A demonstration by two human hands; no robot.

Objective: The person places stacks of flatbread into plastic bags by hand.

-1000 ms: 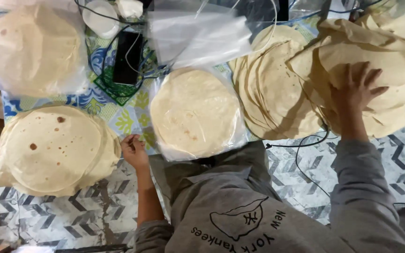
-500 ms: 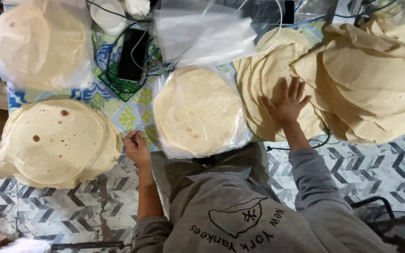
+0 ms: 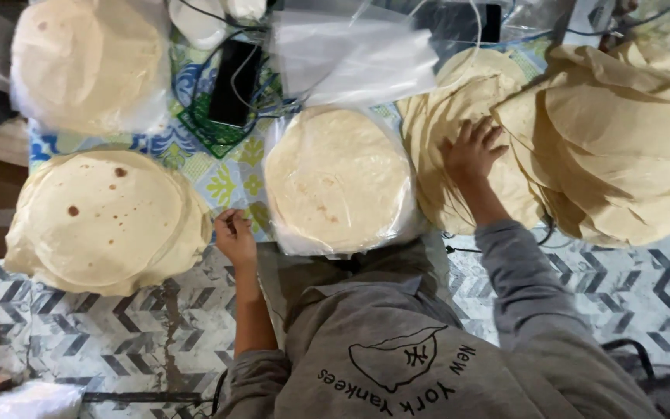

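The widest thing in view is the loose heap of pale, floppy flatbreads (image 3: 622, 147) to the right of the bagged stack of round flatbreads (image 3: 339, 180), which sits straight ahead of the person and serves as the landmark here. Between that heap and the bagged stack lies a fanned pile of thin cream flatbreads (image 3: 447, 147), and this is where the change shows: a second ago the right hand (image 3: 471, 151) was out on the big heap, and it has since drawn inward to rest flat on the fanned pile, fingers spread and gripping nothing that can be seen. So the attention has passed from the heap to the nearer pile. Left of the bagged stack lies a browned, spotted stack of round flatbreads (image 3: 106, 221), and beyond that, a second plastic-wrapped stack (image 3: 87, 62). Behind the bagged stack lie clear empty plastic bags (image 3: 354, 54) and, behind and to its left, a black phone (image 3: 234, 81) among cables. The left hand (image 3: 234, 237) sits just left of the bagged stack's near edge, loosely curled on the patterned cloth; whether it pinches anything I cannot tell.
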